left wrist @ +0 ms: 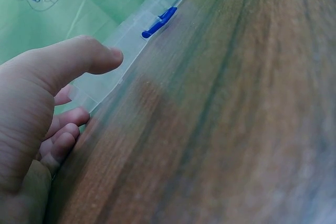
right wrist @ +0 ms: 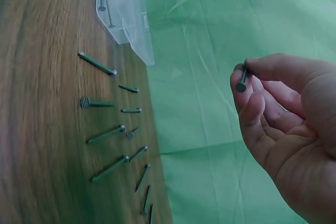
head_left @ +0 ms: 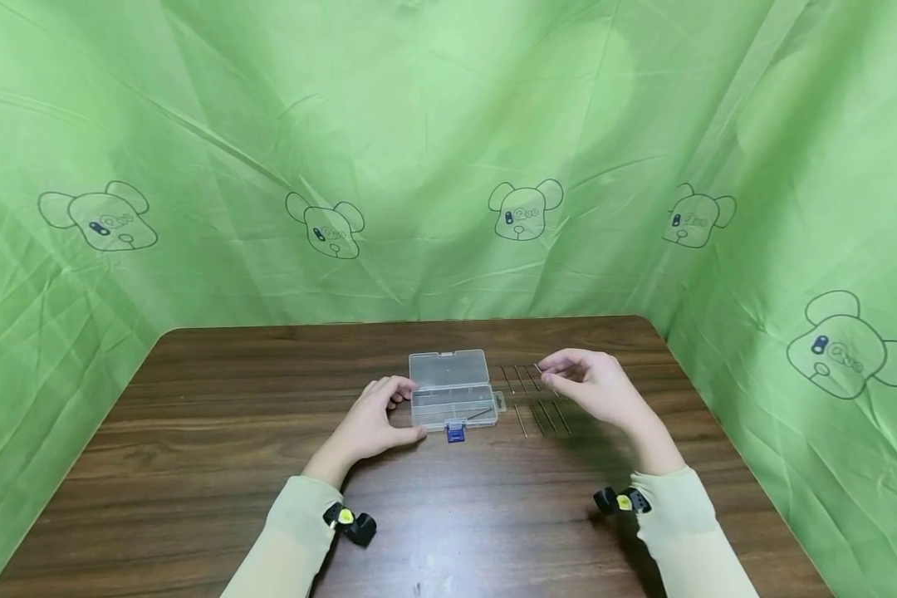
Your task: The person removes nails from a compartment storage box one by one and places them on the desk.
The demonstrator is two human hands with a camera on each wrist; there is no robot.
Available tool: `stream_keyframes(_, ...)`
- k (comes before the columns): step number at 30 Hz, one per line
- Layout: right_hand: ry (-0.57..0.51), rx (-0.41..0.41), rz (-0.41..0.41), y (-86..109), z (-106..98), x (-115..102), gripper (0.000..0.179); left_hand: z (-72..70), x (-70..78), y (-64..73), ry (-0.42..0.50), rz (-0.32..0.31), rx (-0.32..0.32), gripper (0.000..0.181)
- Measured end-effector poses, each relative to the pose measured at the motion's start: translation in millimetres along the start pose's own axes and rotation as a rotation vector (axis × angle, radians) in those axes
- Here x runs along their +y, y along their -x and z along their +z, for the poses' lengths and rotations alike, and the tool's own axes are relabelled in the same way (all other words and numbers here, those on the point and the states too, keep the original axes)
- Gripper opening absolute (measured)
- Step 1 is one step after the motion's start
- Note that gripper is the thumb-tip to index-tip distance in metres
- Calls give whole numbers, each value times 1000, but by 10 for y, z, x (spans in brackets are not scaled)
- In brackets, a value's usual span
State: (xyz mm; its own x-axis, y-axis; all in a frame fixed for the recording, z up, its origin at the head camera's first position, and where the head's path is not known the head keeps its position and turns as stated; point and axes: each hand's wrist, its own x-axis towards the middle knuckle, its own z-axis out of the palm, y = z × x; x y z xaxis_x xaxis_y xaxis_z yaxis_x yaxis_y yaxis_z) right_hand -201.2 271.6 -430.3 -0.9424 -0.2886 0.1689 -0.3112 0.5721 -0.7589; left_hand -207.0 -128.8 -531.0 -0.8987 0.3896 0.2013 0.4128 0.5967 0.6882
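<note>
A clear plastic compartment box [head_left: 448, 371] lies on the table with its lid swung back and a blue latch [head_left: 456, 433] at the front. My left hand [head_left: 374, 422] grips its left end, the thumb at the front corner and the fingers behind. In the right wrist view, two nails [right wrist: 108, 6] show inside the box. Right of the box, my right hand [head_left: 596, 389] is raised and pinches a nail [right wrist: 242, 81] between thumb and fingertips, its head outward. Several more nails [right wrist: 106, 134] lie on the tabletop in two rows beneath that hand.
The dark wood table [head_left: 217, 415] reaches back to a green cloth backdrop [head_left: 426, 149] printed with bear-like outlines. Cloth also hangs along both sides. A small strapped camera [head_left: 624, 502] sits on each wrist.
</note>
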Motion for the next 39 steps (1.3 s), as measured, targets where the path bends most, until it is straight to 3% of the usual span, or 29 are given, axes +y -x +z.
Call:
stream_keyframes(6,-60,19,69,141,-105,98,25,-12,22,2,20,-5,-4,71)
stream_keyframes(13,-86,34,163,259,-79,348,29,-20,42,13,28,-5,-7,71)
stream_keyframes(23,-10,11,227,281,-39,567,26,1,-9,4,3,15,10,71)
stream_keyframes(29,-29,3,295,284,-3,633,27,0,-2,-3,11,14,5,72)
stream_keyframes(39,-15,-13,316,267,47,714,24,-23,17,2,12,4,4,72)
